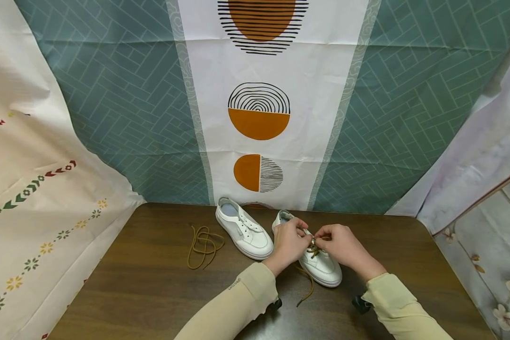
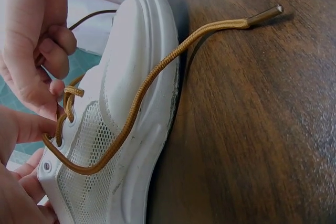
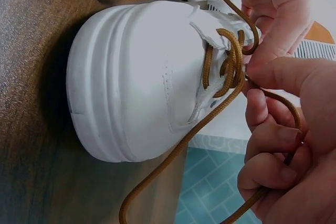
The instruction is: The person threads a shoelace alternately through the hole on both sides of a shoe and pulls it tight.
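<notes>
On the table (image 1: 153,288), a loose lace (image 1: 205,239) lies tangled at left, near a white shoe (image 1: 250,236). Beside that, the left hand (image 1: 289,243) seems to pinch the lace (image 2: 149,81) at a second shoe's (image 1: 324,273) eyelets, though its fingertips are partly hidden. This shoe sits upright on the table, toe toward the person, one lace end trailing at its left. The right hand (image 1: 342,243), fingers curled, grips another stretch of the lace.

a teal-and-white cloth (image 1: 127,94) hangs behind a brown table (image 1: 144,293).
</notes>
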`<state>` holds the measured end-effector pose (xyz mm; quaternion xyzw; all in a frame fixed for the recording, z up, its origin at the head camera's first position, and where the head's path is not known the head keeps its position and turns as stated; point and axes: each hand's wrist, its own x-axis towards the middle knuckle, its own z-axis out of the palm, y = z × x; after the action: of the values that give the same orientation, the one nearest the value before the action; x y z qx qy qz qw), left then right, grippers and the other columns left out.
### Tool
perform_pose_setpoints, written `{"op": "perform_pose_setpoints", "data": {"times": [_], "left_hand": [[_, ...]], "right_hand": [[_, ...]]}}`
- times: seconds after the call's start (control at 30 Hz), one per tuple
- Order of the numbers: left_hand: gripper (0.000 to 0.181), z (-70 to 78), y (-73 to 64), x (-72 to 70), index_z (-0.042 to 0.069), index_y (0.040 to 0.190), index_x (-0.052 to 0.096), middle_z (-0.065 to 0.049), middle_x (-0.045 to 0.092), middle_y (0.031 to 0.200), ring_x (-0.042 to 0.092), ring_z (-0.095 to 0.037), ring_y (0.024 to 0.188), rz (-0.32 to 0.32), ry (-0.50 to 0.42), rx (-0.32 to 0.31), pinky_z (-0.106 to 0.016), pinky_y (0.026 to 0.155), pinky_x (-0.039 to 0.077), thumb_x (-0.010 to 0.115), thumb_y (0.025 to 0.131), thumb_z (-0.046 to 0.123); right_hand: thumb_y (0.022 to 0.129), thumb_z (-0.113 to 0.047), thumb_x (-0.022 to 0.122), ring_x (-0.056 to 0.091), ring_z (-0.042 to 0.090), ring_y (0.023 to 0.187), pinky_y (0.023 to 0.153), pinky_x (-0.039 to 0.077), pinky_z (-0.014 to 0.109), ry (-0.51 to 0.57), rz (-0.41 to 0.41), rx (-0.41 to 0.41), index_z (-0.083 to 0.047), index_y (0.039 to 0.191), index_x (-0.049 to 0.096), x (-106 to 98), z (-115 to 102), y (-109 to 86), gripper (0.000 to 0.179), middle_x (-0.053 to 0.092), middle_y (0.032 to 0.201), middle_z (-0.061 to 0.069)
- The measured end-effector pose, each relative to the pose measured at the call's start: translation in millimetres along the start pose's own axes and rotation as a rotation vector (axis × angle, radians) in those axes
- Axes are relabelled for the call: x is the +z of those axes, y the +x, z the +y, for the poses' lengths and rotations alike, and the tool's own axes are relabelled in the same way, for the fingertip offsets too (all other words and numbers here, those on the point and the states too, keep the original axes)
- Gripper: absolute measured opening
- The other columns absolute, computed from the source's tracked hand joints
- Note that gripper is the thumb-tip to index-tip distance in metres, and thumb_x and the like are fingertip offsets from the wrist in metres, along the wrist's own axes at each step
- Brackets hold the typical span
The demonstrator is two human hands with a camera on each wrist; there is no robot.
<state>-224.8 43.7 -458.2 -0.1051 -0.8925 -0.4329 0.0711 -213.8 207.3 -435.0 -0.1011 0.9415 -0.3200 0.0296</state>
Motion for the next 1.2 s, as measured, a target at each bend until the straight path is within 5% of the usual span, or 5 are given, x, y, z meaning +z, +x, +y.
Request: {"op": "perform_pose_setpoints", "data": {"times": [0.47, 0.83, 1.03, 1.2], "left_hand": [[0.013, -0.4, -1.0, -0.5, 0.024, 0.087, 0.063, 0.016, 0.066, 0.066, 0.062, -0.003, 0.075, 0.012, -0.013, 0.022, -0.039, 0.099, 0.030, 0.072, 0.077, 0.023], [0.015, 0.2, -1.8, -1.5, 0.017, 0.090, 0.066, 0.014, 0.067, 0.066, 0.064, -0.005, 0.075, 0.010, -0.018, 0.038, -0.040, 0.097, 0.031, 0.073, 0.077, 0.021], [0.013, -1.4, -1.4, -1.0, 0.024, 0.086, 0.063, 0.015, 0.067, 0.066, 0.063, -0.004, 0.077, 0.011, -0.004, 0.035, -0.039, 0.097, 0.031, 0.073, 0.077, 0.024], [0.030, -3.0, -0.2, -1.8, 0.019, 0.104, 0.058, 0.015, 0.067, 0.071, 0.064, -0.007, 0.080, -0.007, -0.038, 0.013, -0.040, 0.101, 0.028, 0.071, 0.077, 0.022]], "right_hand": [[0.087, -0.020, 0.064, 0.056, 0.008, 0.069, 0.057, 0.045, 0.026, -0.112, -0.033, -0.003, -0.016, 0.085, 0.065, 3.7, 0.1, 3.6, 0.004, 0.066, 0.081, -0.003], [0.084, -0.015, 0.066, 0.056, 0.008, 0.066, 0.056, 0.046, 0.025, -0.085, -0.006, -0.014, -0.015, 0.082, 0.070, 3.1, -2.8, 3.6, 0.004, 0.066, 0.076, -0.005], [0.085, -0.018, 0.067, 0.058, 0.008, 0.073, 0.060, 0.046, 0.025, -0.120, 0.010, -0.057, -0.017, 0.086, 0.070, 3.8, -2.3, 3.7, 0.003, 0.068, 0.081, -0.006], [0.087, -0.019, 0.066, 0.055, 0.008, 0.067, 0.056, 0.044, 0.026, -0.115, 0.012, -0.041, -0.018, 0.086, 0.069, 4.6, -3.2, 4.4, 0.004, 0.066, 0.078, -0.007]]}}
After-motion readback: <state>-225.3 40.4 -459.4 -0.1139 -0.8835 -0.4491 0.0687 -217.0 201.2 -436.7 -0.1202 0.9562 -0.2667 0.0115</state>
